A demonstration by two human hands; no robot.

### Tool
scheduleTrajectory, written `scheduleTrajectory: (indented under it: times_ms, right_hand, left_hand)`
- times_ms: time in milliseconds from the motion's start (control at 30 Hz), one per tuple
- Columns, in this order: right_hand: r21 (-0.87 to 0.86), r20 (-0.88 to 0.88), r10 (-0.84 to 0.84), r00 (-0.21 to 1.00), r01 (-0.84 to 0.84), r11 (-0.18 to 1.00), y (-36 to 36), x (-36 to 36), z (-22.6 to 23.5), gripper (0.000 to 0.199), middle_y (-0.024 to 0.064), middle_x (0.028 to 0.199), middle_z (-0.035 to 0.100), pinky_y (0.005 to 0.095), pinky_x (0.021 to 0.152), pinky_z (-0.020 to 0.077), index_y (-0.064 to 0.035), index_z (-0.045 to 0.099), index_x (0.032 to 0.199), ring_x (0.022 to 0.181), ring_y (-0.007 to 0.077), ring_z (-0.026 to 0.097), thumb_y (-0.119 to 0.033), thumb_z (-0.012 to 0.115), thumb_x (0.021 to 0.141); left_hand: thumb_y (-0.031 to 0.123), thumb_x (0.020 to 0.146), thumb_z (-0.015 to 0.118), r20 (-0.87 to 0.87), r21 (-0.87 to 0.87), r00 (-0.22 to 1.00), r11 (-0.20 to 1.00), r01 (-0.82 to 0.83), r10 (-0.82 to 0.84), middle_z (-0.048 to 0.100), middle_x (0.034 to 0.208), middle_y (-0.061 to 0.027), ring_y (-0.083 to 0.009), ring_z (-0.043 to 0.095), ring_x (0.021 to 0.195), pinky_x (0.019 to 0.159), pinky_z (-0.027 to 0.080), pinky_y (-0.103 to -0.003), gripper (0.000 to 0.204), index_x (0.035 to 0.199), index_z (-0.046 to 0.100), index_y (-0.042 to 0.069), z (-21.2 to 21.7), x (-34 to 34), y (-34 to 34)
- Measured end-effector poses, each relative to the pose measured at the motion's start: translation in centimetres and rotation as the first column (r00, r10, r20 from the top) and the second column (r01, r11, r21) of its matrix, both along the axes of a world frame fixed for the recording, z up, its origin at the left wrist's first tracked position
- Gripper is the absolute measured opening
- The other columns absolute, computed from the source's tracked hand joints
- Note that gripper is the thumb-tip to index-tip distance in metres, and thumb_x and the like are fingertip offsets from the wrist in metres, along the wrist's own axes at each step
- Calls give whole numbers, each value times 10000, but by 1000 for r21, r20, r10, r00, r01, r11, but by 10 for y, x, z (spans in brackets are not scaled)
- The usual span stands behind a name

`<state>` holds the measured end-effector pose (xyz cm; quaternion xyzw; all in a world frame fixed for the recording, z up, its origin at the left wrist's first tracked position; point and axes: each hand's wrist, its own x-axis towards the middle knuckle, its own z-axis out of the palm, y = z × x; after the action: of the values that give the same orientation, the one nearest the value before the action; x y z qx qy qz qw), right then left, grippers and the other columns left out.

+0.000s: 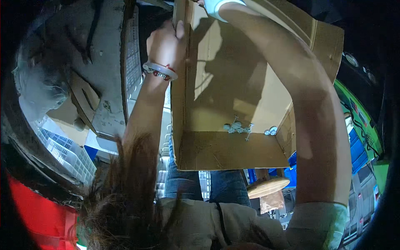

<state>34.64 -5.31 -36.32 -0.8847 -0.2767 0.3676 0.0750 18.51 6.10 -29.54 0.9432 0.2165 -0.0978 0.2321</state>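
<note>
An open cardboard box [229, 152] is tilted up in front of me, over my lap. My left hand [166, 43] is closed round the box's left wall near its far end, with a bracelet at the wrist. Over the box's far end reaches my right arm. My right hand [214, 6], in a white and pale-blue covering, is mostly cut off by the upper edge, so its fingers are hidden. Several small pale plastic parts [237, 127], some with thin stems, lie in the box against its near wall; a smaller cluster [271, 131] lies right of them.
At the left stand a worn grey board [108, 62], a clear plastic bag [43, 91] and a white slotted crate [66, 146]. Something red [37, 208] is at lower left. A round wooden stool seat [268, 187], blue bins [357, 150] and a green machine edge [358, 112] are on the right.
</note>
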Motion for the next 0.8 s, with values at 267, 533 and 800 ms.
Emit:
scheduleTrajectory:
  times_ms: [267, 533, 800]
  right_hand:
    - [-30, -12, 143, 990, -143, 989, -2, 6, -36, 391, 147, 1025, 649, 460, 757, 454, -53, 651, 992, 923, 356, 610, -376, 444, 912]
    - [-70, -63, 86, 994, -91, 993, 0, 7, -31, 360, 145, 1055, 641, 445, 781, 457, -67, 657, 1000, 963, 335, 599, -341, 440, 915]
    - [-114, 30, 252, 967, -247, 962, 7, 0, 4, 330, 93, 1114, 628, 430, 813, 464, -111, 634, 1086, 1022, 308, 584, -316, 441, 914]
  left_hand:
    - [333, 899, 419, 89, -18, 996, 999, -27, 28, 621, 767, -252, -422, 611, 751, 696, 486, -496, 363, 971, 621, 41, 1, -5, -5]
    - [351, 896, 457, 133, 32, 991, 999, -15, 11, 610, 686, -244, -416, 613, 681, 629, 497, -483, 372, 846, 616, 20, 0, -7, -2]
    - [420, 891, 494, 95, -10, 994, 999, -47, 47, 608, 733, -252, -426, 600, 716, 625, 470, -482, 428, 880, 631, 14, 0, -8, -3]
